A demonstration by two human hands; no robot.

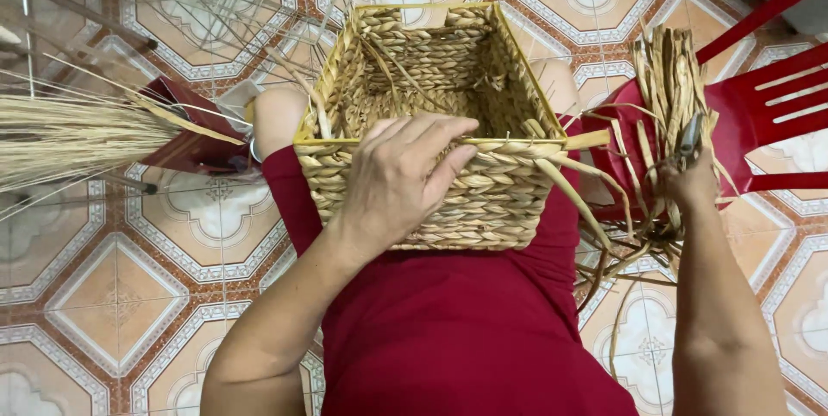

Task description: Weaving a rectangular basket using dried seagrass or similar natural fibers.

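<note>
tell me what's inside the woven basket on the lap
The woven basket holds only a few loose straw strands against its plaited walls. The left hand on its near rim covers part of it.

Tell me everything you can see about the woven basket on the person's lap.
The woven basket is rectangular, made of thick braided straw-coloured fibre over a thin yellow frame that shows along the rim. It sits open side up on the lap, with nothing inside but stray fibres. Loose strand ends stick out at its right corner, unfinished. The left hand grips its near wall, fingers over the rim. The right hand is apart from it, holding a bundle of strands.
</note>
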